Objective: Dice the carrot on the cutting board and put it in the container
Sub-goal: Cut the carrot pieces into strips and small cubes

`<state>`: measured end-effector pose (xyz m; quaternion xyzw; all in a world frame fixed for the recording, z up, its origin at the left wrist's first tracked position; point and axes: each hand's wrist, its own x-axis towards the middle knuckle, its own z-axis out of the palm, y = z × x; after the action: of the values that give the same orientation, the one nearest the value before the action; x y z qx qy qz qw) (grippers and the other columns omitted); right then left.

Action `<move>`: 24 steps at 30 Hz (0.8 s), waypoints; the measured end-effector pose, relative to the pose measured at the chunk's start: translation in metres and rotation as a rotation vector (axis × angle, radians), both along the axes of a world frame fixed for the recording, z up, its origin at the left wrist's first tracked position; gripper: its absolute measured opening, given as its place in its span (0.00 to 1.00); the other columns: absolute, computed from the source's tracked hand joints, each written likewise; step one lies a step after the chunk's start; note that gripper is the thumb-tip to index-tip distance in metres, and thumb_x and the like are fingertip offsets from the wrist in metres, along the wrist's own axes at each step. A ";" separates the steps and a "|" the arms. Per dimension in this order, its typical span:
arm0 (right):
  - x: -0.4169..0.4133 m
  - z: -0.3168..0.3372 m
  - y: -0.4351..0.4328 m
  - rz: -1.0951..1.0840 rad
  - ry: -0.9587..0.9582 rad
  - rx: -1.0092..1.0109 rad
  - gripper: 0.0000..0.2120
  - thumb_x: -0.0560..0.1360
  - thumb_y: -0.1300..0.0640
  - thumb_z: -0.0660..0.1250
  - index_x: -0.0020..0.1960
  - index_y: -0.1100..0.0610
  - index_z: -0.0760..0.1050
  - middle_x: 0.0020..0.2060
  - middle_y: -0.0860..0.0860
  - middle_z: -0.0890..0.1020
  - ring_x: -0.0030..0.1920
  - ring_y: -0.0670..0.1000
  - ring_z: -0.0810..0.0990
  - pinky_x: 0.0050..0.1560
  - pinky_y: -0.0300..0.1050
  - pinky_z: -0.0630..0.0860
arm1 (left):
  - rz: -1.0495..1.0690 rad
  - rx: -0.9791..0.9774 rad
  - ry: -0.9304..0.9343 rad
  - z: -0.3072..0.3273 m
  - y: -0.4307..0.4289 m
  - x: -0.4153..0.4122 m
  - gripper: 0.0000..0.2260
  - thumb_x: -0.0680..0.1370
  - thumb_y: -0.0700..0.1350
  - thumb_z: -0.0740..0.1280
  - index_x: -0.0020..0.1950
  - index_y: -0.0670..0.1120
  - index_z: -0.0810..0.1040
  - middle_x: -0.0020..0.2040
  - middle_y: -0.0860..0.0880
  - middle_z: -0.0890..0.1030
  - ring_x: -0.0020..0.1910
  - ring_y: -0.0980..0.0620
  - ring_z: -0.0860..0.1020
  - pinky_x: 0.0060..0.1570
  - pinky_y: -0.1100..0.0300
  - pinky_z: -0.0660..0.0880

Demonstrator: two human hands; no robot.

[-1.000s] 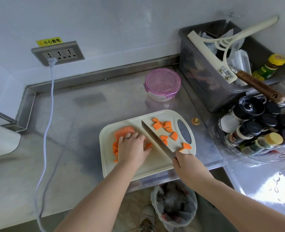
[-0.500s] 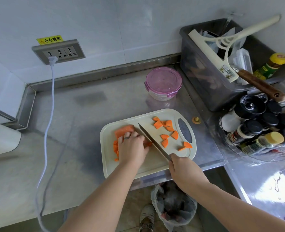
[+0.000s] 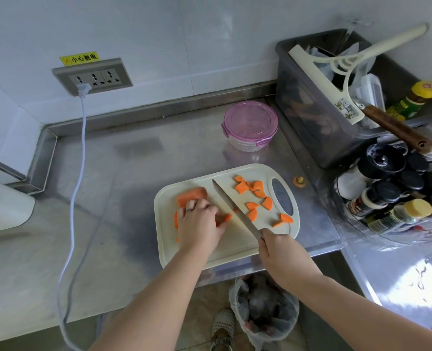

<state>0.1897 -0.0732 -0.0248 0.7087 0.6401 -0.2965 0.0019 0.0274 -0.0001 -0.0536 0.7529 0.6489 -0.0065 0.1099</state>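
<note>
Head view is up on my remote console. "What differs from a second ago?" my partner asks.

"One more half-round lies among the diced pieces [image 3: 252, 215] on the cutting board's [image 3: 235, 248] right half. Against half a second ago the count matches. The knife [image 3: 235, 209] keeps almost the same slant."

"Hands?"

"Left hand [image 3: 199, 224] curls over a carrot strip [image 3: 225, 218] at the board's middle, fingertips pinning it, its cut end just beside the blade. Right hand [image 3: 283, 254] is wrapped round the knife handle at the board's near edge."

"Which way do things point?"

"The knife runs diagonally, tip toward the board's far edge, handle toward its near right. The big carrot chunk [image 3: 192, 195] lies on the board's left half, just beyond the left knuckles, long axis along the board's length, rounded end toward the blade. How the pinned strip runs under the palm I can't tell. The container [image 3: 250, 125] stands past the board's far edge, lid on."
</note>
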 end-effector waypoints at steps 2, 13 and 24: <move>-0.004 0.001 -0.003 0.009 0.016 -0.005 0.11 0.83 0.54 0.50 0.53 0.55 0.71 0.38 0.51 0.78 0.37 0.52 0.79 0.36 0.46 0.75 | 0.008 0.015 0.002 0.001 -0.001 0.001 0.15 0.76 0.61 0.61 0.57 0.56 0.79 0.59 0.56 0.75 0.62 0.49 0.66 0.61 0.53 0.61; -0.016 -0.005 -0.003 0.057 -0.064 -0.084 0.10 0.81 0.61 0.57 0.61 0.56 0.70 0.44 0.51 0.80 0.42 0.51 0.81 0.44 0.47 0.82 | 0.003 0.018 0.010 0.004 -0.001 0.002 0.15 0.76 0.57 0.62 0.59 0.55 0.79 0.61 0.55 0.75 0.63 0.48 0.66 0.62 0.52 0.60; -0.025 -0.012 -0.001 0.017 -0.074 -0.138 0.13 0.80 0.62 0.58 0.64 0.56 0.68 0.46 0.51 0.80 0.44 0.52 0.81 0.47 0.48 0.82 | 0.004 0.017 -0.002 0.002 -0.001 0.003 0.14 0.76 0.56 0.62 0.57 0.54 0.79 0.59 0.55 0.75 0.61 0.48 0.67 0.59 0.53 0.60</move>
<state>0.1647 -0.0745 -0.0363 0.7118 0.6237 -0.3137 0.0771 0.0301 -0.0013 -0.0512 0.7523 0.6504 0.0001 0.1044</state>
